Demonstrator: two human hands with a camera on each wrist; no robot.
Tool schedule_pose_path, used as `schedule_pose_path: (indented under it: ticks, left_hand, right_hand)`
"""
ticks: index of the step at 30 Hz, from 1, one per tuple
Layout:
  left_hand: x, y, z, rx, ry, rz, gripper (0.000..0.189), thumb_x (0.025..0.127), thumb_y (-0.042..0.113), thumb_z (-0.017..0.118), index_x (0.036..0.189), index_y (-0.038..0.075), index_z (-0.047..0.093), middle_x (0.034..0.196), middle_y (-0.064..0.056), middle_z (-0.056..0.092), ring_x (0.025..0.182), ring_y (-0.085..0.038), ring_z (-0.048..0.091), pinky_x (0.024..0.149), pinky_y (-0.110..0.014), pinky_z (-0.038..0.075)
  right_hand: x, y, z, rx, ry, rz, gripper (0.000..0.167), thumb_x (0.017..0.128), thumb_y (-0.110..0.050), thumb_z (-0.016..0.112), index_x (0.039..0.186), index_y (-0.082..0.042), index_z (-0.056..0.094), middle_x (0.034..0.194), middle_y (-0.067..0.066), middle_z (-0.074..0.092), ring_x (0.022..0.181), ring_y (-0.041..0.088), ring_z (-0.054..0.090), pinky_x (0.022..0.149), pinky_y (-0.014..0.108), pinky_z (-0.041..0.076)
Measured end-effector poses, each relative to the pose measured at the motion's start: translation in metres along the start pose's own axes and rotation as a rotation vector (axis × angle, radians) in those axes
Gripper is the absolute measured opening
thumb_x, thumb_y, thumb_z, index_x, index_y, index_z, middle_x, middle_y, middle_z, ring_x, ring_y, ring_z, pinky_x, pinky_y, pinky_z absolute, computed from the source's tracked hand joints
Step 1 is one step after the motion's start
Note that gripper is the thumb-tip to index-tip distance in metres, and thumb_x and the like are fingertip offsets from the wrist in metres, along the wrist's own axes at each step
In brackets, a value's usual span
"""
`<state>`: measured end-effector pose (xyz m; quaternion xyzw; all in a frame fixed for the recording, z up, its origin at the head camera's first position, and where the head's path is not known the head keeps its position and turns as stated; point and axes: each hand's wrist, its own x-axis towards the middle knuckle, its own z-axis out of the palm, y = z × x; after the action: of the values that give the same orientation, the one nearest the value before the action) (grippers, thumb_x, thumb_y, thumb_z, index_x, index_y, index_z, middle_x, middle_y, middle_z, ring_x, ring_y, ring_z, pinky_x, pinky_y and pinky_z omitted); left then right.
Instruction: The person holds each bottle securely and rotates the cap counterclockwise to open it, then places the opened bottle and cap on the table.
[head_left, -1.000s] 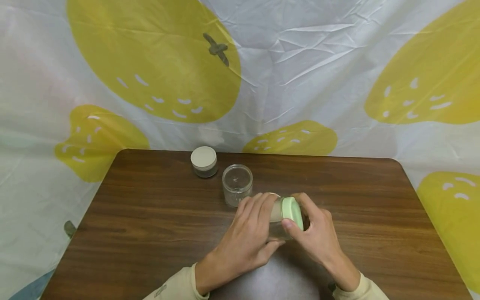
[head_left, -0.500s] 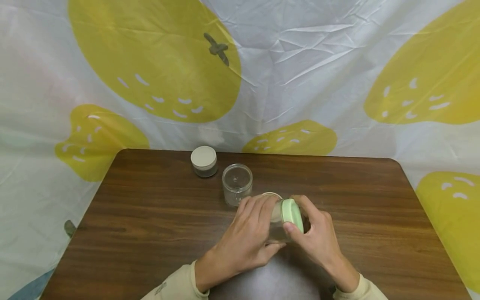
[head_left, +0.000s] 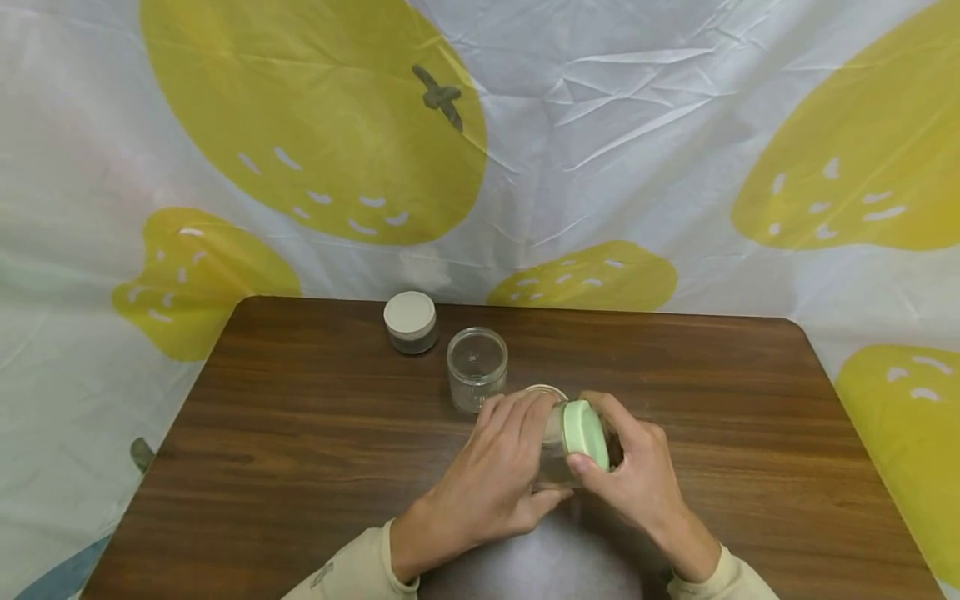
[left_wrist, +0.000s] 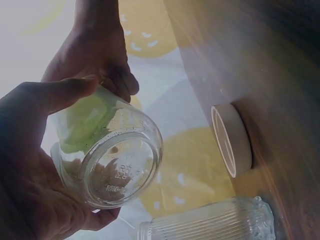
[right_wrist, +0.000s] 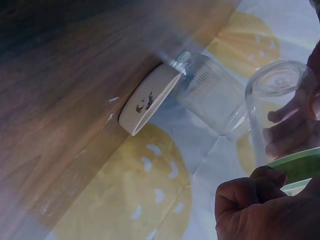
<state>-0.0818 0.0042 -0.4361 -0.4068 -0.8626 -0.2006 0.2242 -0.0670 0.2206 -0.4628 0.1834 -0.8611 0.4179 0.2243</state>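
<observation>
My left hand (head_left: pixel 487 479) grips a clear glass jar (left_wrist: pixel 122 172) around its side, tilted so that its embossed base faces the left wrist camera. A pale green lid (head_left: pixel 587 435) sits at the jar's mouth, pointing right in the head view. Thumb and fingers of my right hand (head_left: pixel 637 467) hold this lid by its rim. Just beyond the hands, an open ribbed glass jar (head_left: pixel 477 367) stands upright on the table. Beside it lies a cream lid (right_wrist: pixel 147 100) with a dark mark on its side, mostly hidden behind my left fingers in the head view.
A small jar with a white lid (head_left: pixel 410 315) stands near the back edge of the brown wooden table (head_left: pixel 300 433), left of the ribbed jar. Directly behind the table hangs a white cloth (head_left: pixel 600 183) with large yellow fruit prints.
The right thumb and the green lid have shifted slightly downward in the head view. A little more of the cream lid's rim shows behind the left fingers. Both hands keep their hold.
</observation>
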Motion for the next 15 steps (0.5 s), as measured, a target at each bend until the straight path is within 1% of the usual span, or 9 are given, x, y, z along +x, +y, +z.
schedule_pose_path:
  ticks: [3, 7, 11, 15]
  left_hand:
    - [0.000, 0.000, -0.001, -0.013, -0.024, -0.007, 0.102, 0.067, 0.052, 0.093, 0.143, 0.000, 0.050, 0.136, -0.009, 0.062, 0.134, -0.026, 0.058, 0.108, -0.040, 0.048]
    - [-0.001, 0.000, -0.001, -0.025, -0.041, -0.010, 0.100, 0.068, 0.052, 0.093, 0.143, 0.001, 0.050, 0.137, -0.008, 0.061, 0.134, -0.025, 0.058, 0.109, -0.041, 0.047]
    - [-0.001, 0.000, -0.002, -0.040, -0.066, -0.017, 0.101, 0.069, 0.051, 0.093, 0.145, 0.002, 0.049, 0.137, -0.007, 0.060, 0.135, -0.025, 0.057, 0.109, -0.041, 0.046]
    - [-0.001, 0.000, -0.002, -0.040, -0.079, -0.021, 0.102, 0.069, 0.051, 0.093, 0.146, 0.001, 0.049, 0.139, -0.007, 0.060, 0.137, -0.025, 0.057, 0.111, -0.042, 0.046]
  right_hand:
    - [0.001, 0.001, -0.001, -0.007, -0.004, -0.018, 0.060, 0.078, -0.045, 0.079, 0.125, -0.009, 0.069, 0.071, -0.007, 0.063, 0.059, -0.002, 0.050, 0.049, 0.019, 0.044]
    - [0.000, 0.005, -0.002, -0.010, -0.006, -0.049, 0.065, 0.082, -0.055, 0.076, 0.125, -0.007, 0.068, 0.071, -0.007, 0.062, 0.058, -0.002, 0.048, 0.050, 0.016, 0.041]
    - [0.000, 0.009, -0.002, -0.026, -0.009, -0.091, 0.074, 0.087, -0.068, 0.068, 0.126, -0.005, 0.068, 0.071, -0.006, 0.063, 0.059, -0.002, 0.047, 0.050, 0.017, 0.041]
    - [0.000, 0.013, -0.002, -0.046, -0.011, -0.141, 0.079, 0.090, -0.074, 0.062, 0.127, -0.004, 0.068, 0.071, -0.005, 0.063, 0.059, 0.001, 0.049, 0.050, 0.018, 0.041]
